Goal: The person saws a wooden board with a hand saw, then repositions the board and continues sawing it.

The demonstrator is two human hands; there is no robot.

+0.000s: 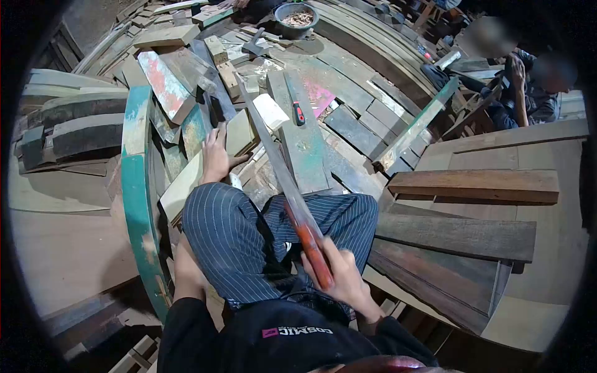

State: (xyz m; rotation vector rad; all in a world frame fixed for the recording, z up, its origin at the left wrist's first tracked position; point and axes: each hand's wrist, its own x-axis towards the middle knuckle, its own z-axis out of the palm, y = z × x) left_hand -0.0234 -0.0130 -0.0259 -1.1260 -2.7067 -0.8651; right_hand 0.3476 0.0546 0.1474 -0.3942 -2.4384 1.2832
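My right hand (pixel 339 276) is wrapped round the orange-red handle of a long handsaw (pixel 283 171). Its straight blade slants up and away to the left, over my lap and past the boards; I cannot make out teeth. Beyond my left knee, my left hand (pixel 216 155) has its fingers apart, with the fingertips against or beside a pale wood block (pixel 239 133). To the right of the blade lies a grey plank (pixel 306 152) with green stains. On that plank rests a thin-bladed tool with a red-and-black handle (pixel 299 114).
A curved turquoise-painted timber (pixel 138 168) stands at my left, near stacked dark curved pieces (pixel 90 133). A hammer-like tool (pixel 254 46) and a basin of wood chips (pixel 296 20) lie ahead. Beams (pixel 476 185) and boards (pixel 457 236) are at right. A person (pixel 538 93) sits farther right.
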